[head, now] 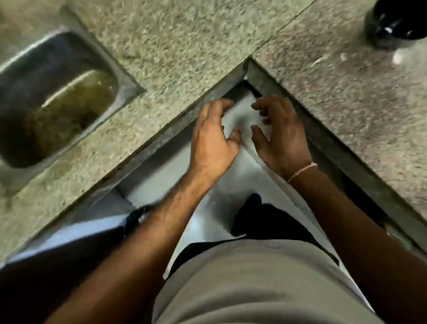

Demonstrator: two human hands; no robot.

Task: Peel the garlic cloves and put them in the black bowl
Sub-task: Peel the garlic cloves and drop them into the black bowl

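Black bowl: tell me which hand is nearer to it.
Right. The right hand hovers off the counter's inner corner, below-left of the black bowl; the left hand is beside it, farther left.

No text, label, brand, number or sign can be read anywhere in the head view; the frame is blurred.
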